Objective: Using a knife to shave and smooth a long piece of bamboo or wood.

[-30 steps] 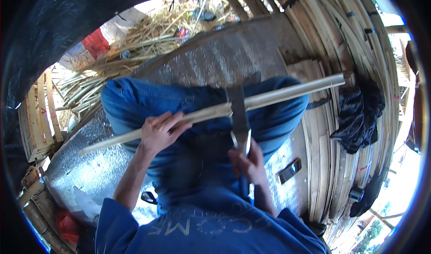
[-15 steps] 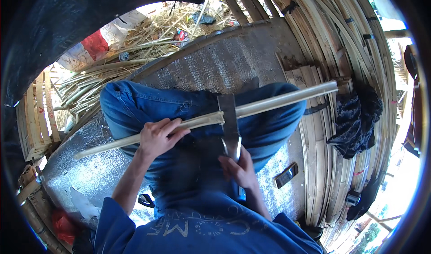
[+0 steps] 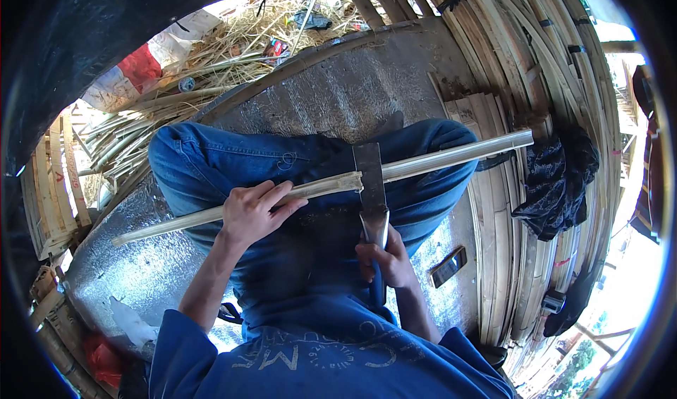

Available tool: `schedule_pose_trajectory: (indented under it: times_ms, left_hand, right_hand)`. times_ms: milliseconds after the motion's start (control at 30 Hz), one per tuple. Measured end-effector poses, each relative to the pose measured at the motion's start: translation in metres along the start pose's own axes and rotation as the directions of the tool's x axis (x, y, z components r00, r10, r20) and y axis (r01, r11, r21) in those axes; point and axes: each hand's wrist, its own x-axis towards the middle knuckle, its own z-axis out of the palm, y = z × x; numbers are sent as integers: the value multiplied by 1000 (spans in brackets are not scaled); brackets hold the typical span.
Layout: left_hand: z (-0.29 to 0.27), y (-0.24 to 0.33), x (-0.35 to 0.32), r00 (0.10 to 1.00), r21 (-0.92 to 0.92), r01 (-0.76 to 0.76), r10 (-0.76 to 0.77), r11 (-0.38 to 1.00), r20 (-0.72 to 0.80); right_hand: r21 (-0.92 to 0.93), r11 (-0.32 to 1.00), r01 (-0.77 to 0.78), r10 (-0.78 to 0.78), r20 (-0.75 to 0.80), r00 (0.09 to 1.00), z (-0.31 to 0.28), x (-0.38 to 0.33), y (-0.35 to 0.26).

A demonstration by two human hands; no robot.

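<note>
A long pale bamboo strip [image 3: 451, 159] lies slantwise over my crossed, jeans-covered legs, its right end higher in view than its left. My left hand [image 3: 255, 212] is closed around its left part, palm down. In my right hand [image 3: 384, 259] is a machete [image 3: 372, 180] with a dark flat blade, a shiny metal collar and a blue handle. The blade stands across the strip, just right of a rough, notched joint, and hides a short piece of it. Whether the edge has cut into the bamboo cannot be made out.
Beneath me is a shiny grey sheet [image 3: 134, 279]. A phone [image 3: 448, 266] lies on it, right of my right hand. Stacked bamboo slats [image 3: 493, 244] line the right side, with a dark cloth [image 3: 557, 187] over them. Bamboo shavings [image 3: 240, 53] are heaped beyond the sheet.
My right hand and the machete have shifted slightly right along the strip, and the blade stands a little farther from the joint. My left hand keeps its hold.
</note>
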Motion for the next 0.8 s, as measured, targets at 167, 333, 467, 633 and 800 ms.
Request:
schedule_pose_trajectory:
  times_ms: [167, 333, 467, 633, 800]
  left_hand:
    - [4, -2, 0, 1000, 4, -5, 5, 1000, -14]
    - [3, -2, -2, 1000, 3, -7, 7, 1000, -17]
    - [5, -4, -3, 1000, 12, -12, 12, 1000, -14]
    - [4, -3, -3, 999, 30, -13, 14, 999, -30]
    - [3, -1, -2, 1000, 18, -10, 10, 1000, -29]
  right_hand:
    - [-372, 912, 175, -251, -167, 953, 13, 2, 9]
    - [161, 977, -142, 125, 110, 986, -8, 0, 0]
    - [133, 982, -137, 128, 75, 989, -3, 1, 5]
    - [-39, 997, -70, 70, -6, 998, 5, 3, 11]
    - [284, 923, -259, 224, 151, 963, -3, 1, 2]
